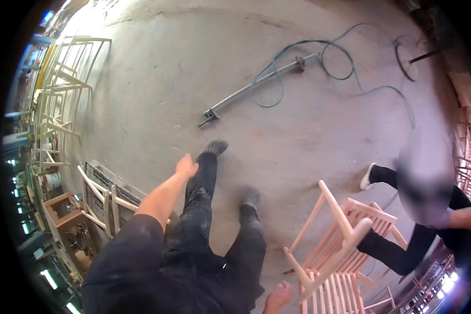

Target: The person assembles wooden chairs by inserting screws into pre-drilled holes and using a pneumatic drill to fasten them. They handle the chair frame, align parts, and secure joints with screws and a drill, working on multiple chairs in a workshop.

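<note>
At ten o'clock, pale chair frames [73, 80] are standing along the edge. Just left of centre, your left hand [186, 166] is hanging over your leg, visibly gripping nothing; you cannot tell how far its fingers are opening. Toward one o'clock, a metal bar [256, 87] is lying on the floor beside a looping green hose [352, 67]. Near half past five, your right hand [280, 298] is blurring, its grip unclear, beside the slatted wooden chair [340, 255], which is sitting toward five o'clock. At four o'clock, a co-worker [421, 246] is bending near it.
</note>
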`<state>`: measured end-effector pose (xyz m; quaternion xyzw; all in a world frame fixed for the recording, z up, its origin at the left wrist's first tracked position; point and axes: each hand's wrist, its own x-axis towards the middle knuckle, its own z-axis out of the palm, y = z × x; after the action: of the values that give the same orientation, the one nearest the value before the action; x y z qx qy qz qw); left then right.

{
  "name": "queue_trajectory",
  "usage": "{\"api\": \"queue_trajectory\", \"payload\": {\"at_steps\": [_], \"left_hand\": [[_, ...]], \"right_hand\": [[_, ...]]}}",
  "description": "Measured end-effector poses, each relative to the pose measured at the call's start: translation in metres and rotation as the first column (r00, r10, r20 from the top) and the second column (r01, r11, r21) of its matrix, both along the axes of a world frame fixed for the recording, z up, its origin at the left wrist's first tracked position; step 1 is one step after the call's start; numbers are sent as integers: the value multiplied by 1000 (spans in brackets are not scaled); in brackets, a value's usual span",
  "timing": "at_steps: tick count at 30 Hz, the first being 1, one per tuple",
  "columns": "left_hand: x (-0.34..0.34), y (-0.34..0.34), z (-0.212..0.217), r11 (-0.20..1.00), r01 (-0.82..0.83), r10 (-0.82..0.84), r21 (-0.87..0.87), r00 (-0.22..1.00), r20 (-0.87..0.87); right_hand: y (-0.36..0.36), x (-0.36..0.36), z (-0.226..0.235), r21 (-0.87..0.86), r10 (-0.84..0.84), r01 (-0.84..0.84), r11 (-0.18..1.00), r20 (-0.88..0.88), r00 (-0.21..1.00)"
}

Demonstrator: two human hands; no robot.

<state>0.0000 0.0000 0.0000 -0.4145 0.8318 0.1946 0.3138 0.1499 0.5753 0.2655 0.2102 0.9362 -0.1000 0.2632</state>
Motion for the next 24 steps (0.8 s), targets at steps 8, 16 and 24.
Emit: {"api": "queue_trajectory", "payload": {"at_steps": [8,16,24], "left_hand": [[-180,-159,-258,948,311,-314,-72,949,-32],[-294,-233,-388,905,425,-421,33,903,-86],[-294,-191,-226,815,390,-380,428,918,-113]], "right_hand": [[-216,12,-110,-20,-209,237,971,403,891],[-309,38,-129,130,-412,416,900,568,712],[-331,53,-95,-22,-283,313,949,372,884]]}}
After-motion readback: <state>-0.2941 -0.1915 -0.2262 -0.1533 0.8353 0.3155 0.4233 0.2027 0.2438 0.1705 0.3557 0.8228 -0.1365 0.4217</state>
